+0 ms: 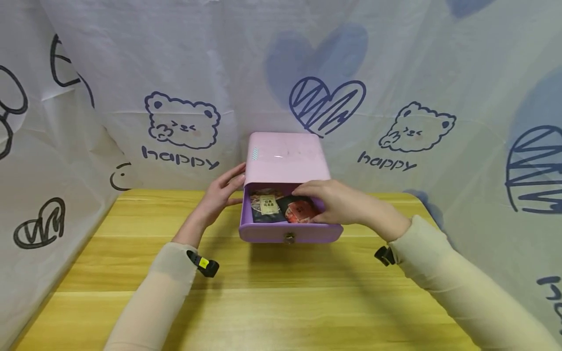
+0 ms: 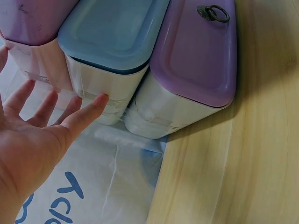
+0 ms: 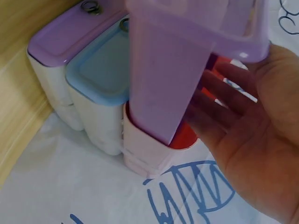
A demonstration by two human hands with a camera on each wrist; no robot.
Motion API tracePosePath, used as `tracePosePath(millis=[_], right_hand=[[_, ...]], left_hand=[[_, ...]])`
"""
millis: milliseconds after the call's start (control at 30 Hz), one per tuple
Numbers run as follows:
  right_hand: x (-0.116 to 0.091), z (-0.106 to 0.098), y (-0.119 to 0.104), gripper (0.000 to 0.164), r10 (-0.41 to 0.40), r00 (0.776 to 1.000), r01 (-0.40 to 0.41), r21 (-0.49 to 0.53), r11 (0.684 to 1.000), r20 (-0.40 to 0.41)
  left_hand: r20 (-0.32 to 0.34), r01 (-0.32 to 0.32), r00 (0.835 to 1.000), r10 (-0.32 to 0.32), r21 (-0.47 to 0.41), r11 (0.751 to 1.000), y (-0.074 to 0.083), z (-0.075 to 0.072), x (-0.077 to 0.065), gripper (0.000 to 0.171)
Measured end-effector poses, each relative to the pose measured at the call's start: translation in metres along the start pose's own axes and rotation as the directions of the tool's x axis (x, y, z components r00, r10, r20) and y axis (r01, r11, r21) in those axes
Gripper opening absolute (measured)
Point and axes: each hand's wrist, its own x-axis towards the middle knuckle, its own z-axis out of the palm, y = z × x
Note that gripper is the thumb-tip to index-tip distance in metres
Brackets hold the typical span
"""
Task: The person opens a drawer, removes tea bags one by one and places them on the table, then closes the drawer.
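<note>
A pink drawer cabinet [image 1: 285,156] stands against the cloth, its top purple drawer [image 1: 291,233] pulled out. Inside lie a dark packet with a cream label [image 1: 269,205] and a packet with a red picture [image 1: 302,210]. My left hand [image 1: 215,197] has its fingers spread at the cabinet's left side. In the right wrist view my right hand [image 3: 252,121] reaches over the drawer's right wall, its fingertips hidden behind that wall. The head view shows the thumb beside the red packet and the fingers stretched over the drawer's back part.
Below the open drawer, a blue drawer [image 2: 112,37] and another purple drawer [image 2: 196,51] are closed, the lower one with a ring pull [image 2: 217,14]. The cabinet rests on a yellow wooden table [image 1: 285,302]. A printed white cloth [image 1: 246,58] hangs behind and at both sides.
</note>
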Motion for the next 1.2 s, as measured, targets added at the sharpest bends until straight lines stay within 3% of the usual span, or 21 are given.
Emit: tracePosePath(millis=[300,1200], right_hand=[[0.009,0.007,0.011,0.064,0.011,0.990,-0.016,0.037,0.999,0.140],[0.018,0.013,0.008,0.050,-0.034,0.977,0.042,-0.031,0.999,0.208]], left_hand=[[0.013,0.001,1.000,-0.001,-0.006,1.000,0.000,0.001,0.001,0.062],[0.008,0.000,1.000,0.000,0.000,1.000,0.001,-0.001,-0.001,0.062]])
